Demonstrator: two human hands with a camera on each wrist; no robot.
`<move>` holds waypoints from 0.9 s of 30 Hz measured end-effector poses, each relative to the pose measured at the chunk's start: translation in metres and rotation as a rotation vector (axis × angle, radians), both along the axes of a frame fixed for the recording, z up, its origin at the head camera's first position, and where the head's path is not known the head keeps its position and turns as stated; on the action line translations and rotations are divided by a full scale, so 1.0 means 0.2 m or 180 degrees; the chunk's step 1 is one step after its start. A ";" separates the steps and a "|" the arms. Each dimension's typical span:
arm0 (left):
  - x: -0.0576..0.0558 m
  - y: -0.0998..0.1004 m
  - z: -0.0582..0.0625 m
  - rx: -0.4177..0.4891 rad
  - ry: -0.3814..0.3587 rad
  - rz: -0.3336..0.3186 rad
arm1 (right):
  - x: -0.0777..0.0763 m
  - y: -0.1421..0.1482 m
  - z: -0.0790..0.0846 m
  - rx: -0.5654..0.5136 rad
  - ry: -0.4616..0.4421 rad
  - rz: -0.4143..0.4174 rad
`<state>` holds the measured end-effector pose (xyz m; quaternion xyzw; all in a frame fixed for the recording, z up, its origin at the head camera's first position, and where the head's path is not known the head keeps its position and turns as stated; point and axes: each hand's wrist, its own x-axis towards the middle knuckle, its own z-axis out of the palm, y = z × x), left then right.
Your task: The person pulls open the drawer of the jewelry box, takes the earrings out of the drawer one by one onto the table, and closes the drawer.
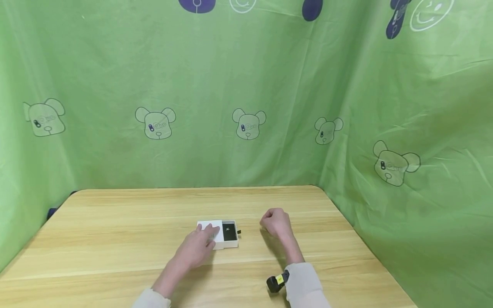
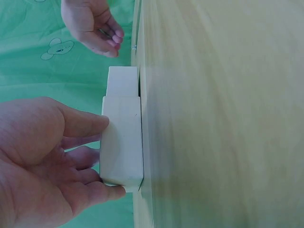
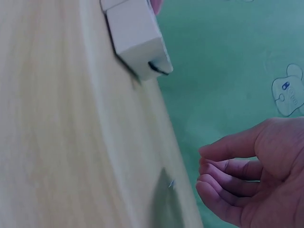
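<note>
A small white drawer box (image 1: 218, 244) lies on the table, its tray (image 1: 231, 244) slid partly out to the right. In the tray is a black insert (image 1: 230, 234) with a tiny pale star-like mark, and a black tab sticks out at the end. My left hand (image 2: 42, 156) grips the sleeve, fingers over its top and edges. To the right of the box my right hand (image 3: 256, 175) is above the table, thumb and fingertips drawn together. A tiny shiny piece (image 3: 171, 183) shows below those fingertips; I cannot tell whether the hand holds it.
The wooden table (image 1: 115, 239) is bounded behind and at the sides by green cloth (image 1: 215, 162) printed with bear heads. A black wrist camera (image 1: 275, 283) with a yellow label sits at my right sleeve (image 1: 304, 282).
</note>
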<state>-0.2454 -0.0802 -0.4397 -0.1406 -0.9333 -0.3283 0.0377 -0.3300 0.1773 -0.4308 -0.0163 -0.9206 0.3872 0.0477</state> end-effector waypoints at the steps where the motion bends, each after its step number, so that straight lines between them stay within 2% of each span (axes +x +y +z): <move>1: 0.00 0.00 0.00 0.0004 -0.0005 0.0003 | 0.00 -0.01 0.01 -0.0021 0.0008 0.0014; 9: 0.00 0.00 0.01 -0.0005 -0.0015 0.0006 | 0.02 -0.09 0.07 -0.0058 0.0176 0.0150; 27: 0.00 0.00 -0.01 0.0002 0.0016 0.0003 | 0.07 -0.24 0.07 -0.0077 0.0279 0.0339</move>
